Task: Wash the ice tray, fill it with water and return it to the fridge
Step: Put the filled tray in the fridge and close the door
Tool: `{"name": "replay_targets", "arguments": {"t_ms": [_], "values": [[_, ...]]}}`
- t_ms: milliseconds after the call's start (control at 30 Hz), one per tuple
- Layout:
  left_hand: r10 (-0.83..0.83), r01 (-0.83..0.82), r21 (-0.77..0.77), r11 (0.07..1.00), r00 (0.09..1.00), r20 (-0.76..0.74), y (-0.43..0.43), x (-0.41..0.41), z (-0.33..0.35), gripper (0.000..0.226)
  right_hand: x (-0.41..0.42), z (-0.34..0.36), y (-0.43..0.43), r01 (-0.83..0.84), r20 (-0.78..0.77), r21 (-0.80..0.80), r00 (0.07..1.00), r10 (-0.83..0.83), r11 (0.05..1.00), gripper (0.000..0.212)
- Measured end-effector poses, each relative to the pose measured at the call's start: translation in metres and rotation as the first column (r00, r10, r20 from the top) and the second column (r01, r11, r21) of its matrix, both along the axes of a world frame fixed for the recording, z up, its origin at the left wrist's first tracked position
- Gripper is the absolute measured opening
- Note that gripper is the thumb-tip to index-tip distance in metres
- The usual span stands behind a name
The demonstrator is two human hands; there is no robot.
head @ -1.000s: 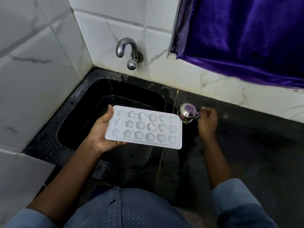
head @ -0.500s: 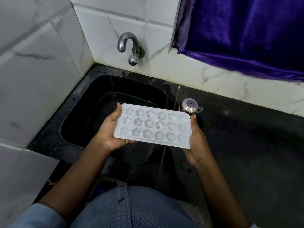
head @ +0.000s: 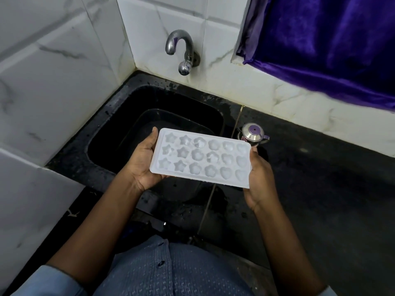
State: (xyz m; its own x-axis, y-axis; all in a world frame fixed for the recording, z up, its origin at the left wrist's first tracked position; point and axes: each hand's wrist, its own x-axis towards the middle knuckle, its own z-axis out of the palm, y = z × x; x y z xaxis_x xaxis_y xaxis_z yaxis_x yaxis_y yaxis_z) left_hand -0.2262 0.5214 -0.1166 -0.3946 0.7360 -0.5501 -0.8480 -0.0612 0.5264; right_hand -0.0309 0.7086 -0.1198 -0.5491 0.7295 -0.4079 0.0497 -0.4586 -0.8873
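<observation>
White marble-veined tiles (head: 53,92) line the wall on your left, meeting a black sink (head: 102,133) set into the corner. A metal tap (head: 181,50) is mounted on the rear tiles above the basin. Your left hand (head: 145,165) grasps the left end of the ice tray (head: 201,159), thumb up along the short edge, fingers tucked beneath. The tray is white plastic, three rows of six moulds: stars to the left, flowers in the middle, hearts to the right. It is held roughly level above the front right part of the sink. Several moulds glisten; how full they are cannot be told. Your right hand (head: 259,178) grasps the tray's right end, thumb against the edge. Just behind that end, a small steel pot (head: 253,135) with a purple knob stands on the dark bench (head: 331,178). A purple curtain (head: 331,45) hangs at upper right.
</observation>
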Motion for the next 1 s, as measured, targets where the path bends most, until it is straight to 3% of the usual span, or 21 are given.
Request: {"name": "replay_targets", "arguments": {"t_ms": [533, 1000], "values": [[0.194, -0.191, 0.072, 0.979, 0.98, -0.038, -0.075, 0.013, -0.003, 0.066, -0.032, 0.016, -0.033, -0.215, 0.025, 0.038, 0.976, 0.215, 0.976, 0.043], [0.497, -0.493, 0.09, 0.866, 0.867, -0.029, -0.211, 0.054, 0.011, 0.07, -0.081, 0.024, -0.132, -0.537, 0.061, 0.072, 0.844, 0.533, 0.841, 0.045]]}}
